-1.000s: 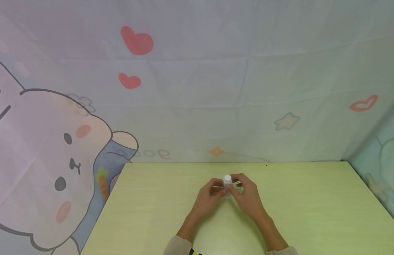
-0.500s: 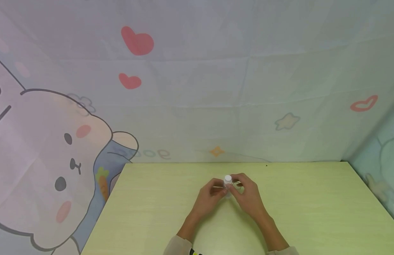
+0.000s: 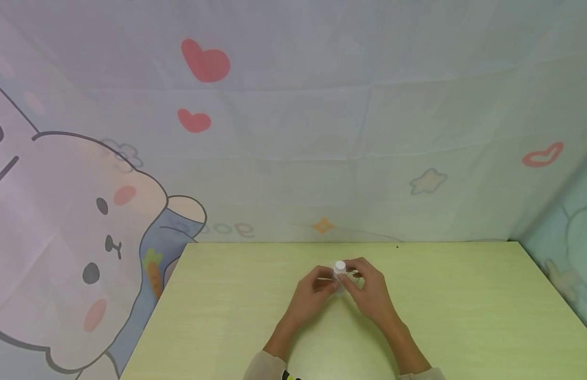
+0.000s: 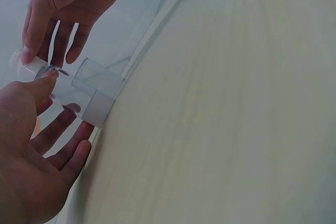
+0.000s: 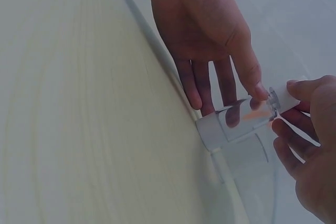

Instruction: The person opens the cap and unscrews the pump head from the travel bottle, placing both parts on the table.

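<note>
A small clear bottle (image 5: 239,121) with a white cap (image 3: 340,265) stands upright on the table between both hands. My left hand (image 3: 308,296) holds the bottle's body, its thumb just below the neck and its fingertips on the opposite side. Thumb and fingers of my right hand (image 3: 371,295) pinch the cap, as the right wrist view shows. A clear, open-topped cup (image 4: 97,77) stands close beside the bottle. In the head view the right hand's fingers hide part of that cup, and the hands cover much of the bottle.
The pale yellow-green table (image 3: 464,311) extends to both sides of the hands. Behind it hangs a printed cloth backdrop (image 3: 293,132) with hearts and a cartoon rabbit. A tiny dark speck (image 3: 397,247) lies near the table's back edge.
</note>
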`<state>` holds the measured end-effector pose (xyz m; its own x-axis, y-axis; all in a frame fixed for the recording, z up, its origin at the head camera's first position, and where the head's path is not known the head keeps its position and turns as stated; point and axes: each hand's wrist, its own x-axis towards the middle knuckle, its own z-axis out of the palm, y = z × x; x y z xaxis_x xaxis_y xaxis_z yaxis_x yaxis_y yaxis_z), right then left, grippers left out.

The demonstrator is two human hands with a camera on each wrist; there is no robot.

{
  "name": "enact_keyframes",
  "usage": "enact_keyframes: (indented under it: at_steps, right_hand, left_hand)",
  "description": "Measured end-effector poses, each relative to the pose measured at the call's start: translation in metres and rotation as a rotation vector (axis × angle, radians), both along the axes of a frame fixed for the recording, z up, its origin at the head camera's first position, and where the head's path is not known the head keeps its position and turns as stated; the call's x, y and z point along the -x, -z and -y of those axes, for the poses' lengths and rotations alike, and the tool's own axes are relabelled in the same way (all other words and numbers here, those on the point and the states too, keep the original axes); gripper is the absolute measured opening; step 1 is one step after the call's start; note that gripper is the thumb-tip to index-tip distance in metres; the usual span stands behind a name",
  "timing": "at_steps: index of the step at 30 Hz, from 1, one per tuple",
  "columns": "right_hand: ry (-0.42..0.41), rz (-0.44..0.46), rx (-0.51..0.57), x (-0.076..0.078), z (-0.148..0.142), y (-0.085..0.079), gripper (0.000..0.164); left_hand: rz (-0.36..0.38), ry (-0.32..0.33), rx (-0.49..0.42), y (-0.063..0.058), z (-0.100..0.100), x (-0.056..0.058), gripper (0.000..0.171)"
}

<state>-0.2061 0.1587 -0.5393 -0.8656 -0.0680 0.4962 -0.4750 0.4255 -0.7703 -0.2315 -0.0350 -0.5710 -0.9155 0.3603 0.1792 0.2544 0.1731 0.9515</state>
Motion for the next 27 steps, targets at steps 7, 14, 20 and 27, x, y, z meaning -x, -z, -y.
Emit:
enact_keyframes:
  at_steps: [7, 14, 20, 27]
  right_hand:
    - [0.002, -0.002, -0.001, 0.0, 0.0, 0.0, 0.024]
    - [-0.003, -0.01, -0.003, 0.0007, -0.0005, 0.0002, 0.024]
    - [0.0, -0.017, -0.011, 0.0013, -0.0008, 0.0, 0.024]
    - [-0.002, -0.012, -0.008, 0.0012, -0.0007, 0.0, 0.024]
  left_hand:
    - [-0.011, -0.002, 0.006, -0.0005, -0.0004, 0.0001, 0.024]
    - [-0.013, 0.002, 0.01, -0.0012, 0.0, -0.0001, 0.024]
    - [-0.006, 0.003, 0.007, -0.0008, 0.0002, 0.0001, 0.025]
    - [-0.002, 0.01, 0.01, 0.0004, 0.0007, 0.0003, 0.025]
